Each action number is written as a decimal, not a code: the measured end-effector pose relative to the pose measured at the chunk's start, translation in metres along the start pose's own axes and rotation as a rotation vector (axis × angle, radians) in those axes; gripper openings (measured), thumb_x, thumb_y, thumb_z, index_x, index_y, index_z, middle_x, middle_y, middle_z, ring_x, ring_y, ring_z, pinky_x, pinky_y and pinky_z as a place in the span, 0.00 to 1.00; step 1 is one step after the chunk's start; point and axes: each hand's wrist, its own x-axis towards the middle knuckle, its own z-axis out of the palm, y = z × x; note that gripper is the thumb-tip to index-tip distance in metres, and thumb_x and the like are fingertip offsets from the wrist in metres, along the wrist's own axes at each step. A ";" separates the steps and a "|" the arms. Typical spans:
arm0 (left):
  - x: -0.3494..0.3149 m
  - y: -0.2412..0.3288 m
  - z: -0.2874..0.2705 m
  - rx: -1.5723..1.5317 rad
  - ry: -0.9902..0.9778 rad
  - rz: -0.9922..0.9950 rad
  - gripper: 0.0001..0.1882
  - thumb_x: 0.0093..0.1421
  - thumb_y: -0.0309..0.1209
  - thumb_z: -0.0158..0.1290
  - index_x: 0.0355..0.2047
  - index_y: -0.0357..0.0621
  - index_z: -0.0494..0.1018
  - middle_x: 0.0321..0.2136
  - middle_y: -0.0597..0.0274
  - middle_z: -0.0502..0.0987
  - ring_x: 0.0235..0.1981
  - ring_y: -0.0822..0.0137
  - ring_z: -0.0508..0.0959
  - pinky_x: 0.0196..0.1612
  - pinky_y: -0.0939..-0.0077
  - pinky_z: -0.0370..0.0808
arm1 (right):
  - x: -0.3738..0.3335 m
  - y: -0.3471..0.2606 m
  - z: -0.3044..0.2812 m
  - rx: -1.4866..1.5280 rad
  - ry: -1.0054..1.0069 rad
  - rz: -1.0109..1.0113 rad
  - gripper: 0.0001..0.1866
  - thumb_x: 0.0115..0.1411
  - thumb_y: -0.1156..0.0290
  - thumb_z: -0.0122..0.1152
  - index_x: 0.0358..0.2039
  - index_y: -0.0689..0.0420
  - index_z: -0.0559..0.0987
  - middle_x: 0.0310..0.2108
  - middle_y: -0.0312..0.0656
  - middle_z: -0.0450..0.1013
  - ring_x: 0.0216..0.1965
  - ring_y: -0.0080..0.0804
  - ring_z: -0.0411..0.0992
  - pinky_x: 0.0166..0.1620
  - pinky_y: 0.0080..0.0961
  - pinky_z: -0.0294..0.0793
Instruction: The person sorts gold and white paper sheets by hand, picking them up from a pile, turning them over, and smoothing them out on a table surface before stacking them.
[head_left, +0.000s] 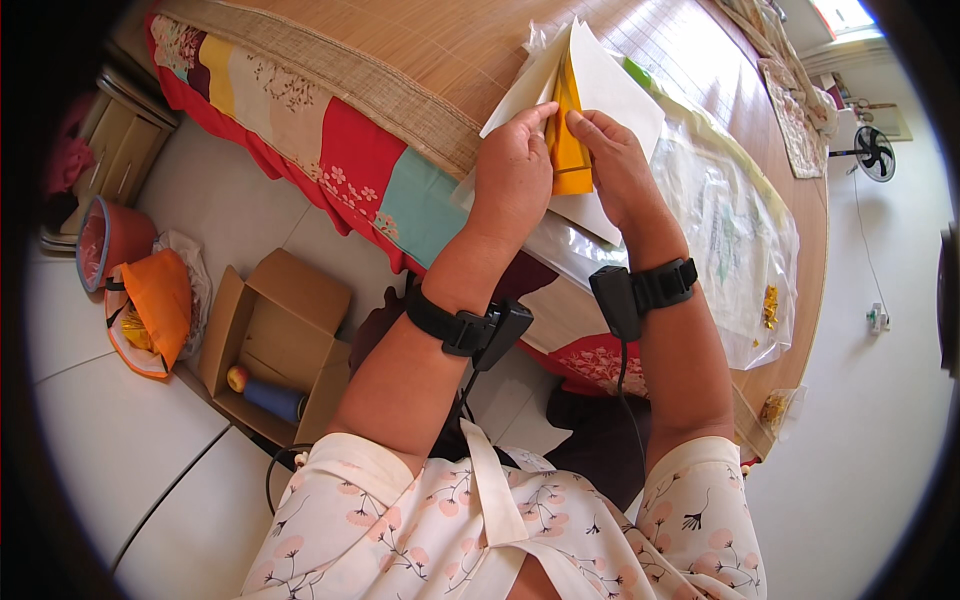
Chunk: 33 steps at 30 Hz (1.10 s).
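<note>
A: What are the hands doing?

B: The left hand [512, 170] and the right hand [618, 165] are side by side, both pinching a folded yellow-orange paper [569, 150] between them. The left fingers press its left edge and the right fingers its right edge, with the fingertips nearly meeting at the top of the fold.

A: Where does that paper sit?

B: It lies inside a white sheet [610, 85] folded like a tent, raised a little above the bed [420, 50], which is covered with a woven bamboo mat.

A: And around them?

B: Each wrist wears a black band carrying a small device, the left band [465, 325] and the right band [645, 290]. Under the right hand lie clear plastic bags [730, 230] spread over the mat, one with small yellow bits in it. A patchwork cloth [330, 150] in red, teal and cream hangs over the bed's edge.

A: On the floor?

B: To the left, an open cardboard box [275, 340] holds a blue spool and a small round fruit. Beyond it stand an orange bag [155, 305] and a red bucket [110, 240]. A standing fan [872, 152] shows at the far right
</note>
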 end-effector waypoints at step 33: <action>-0.002 0.007 -0.001 0.038 0.002 0.074 0.27 0.61 0.33 0.58 0.58 0.32 0.71 0.49 0.38 0.80 0.50 0.49 0.82 0.56 0.64 0.77 | 0.002 0.001 -0.004 -0.056 -0.017 -0.007 0.16 0.70 0.56 0.59 0.40 0.58 0.82 0.27 0.29 0.71 0.26 0.15 0.63 0.30 0.15 0.63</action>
